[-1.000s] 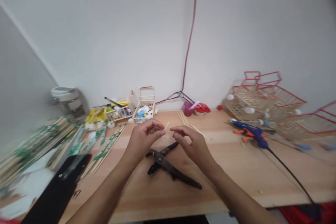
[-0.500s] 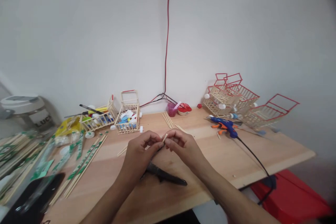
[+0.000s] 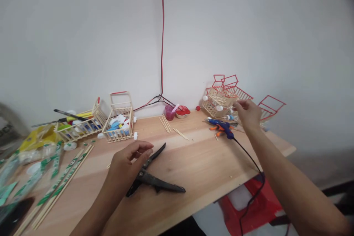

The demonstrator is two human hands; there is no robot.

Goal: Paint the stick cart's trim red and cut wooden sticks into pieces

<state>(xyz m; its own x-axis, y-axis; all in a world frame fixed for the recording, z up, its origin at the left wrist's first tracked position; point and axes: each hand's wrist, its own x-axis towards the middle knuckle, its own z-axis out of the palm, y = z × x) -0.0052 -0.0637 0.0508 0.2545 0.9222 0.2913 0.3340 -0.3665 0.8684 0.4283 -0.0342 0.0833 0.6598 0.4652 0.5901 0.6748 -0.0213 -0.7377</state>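
Biggest thing here is the plain pale wall point(image 3: 110, 37), with a wooden table point(image 3: 199, 162) pushed up near it. Under the table's near edge on the right there's a red plastic stool point(image 3: 268, 199).

Next size down: a pile of little stick carts point(image 3: 221, 97) with red handles, at the back right, kinda jumbled together. A single stick cart point(image 3: 118, 125) stands back left, loaded with white and blue bits, and another cart point(image 3: 80, 129) sits left of it with a yellow-and-black tool lying across the top.

Hands now. The right hand point(image 3: 249, 114) is out in front of the pile, thumb and fingertips drawn together; honestly can't tell if there's something pinched in there, or if it's touching the carts. The left hand point(image 3: 129, 162) is loosely curled, thumb close to the index finger, same deal, can't tell if it holds anything. It's right over the black shears point(image 3: 160, 181), which lie spread on the table and are partly hidden by it.

Blue-and-orange glue gun point(image 3: 225, 127) lies just in front of the pile, nozzle to the left. Smaller stuff: a purple cup point(image 3: 169, 113), some short sticks point(image 3: 165, 123) just in front of it, and a tiny red ball point(image 3: 197, 108).
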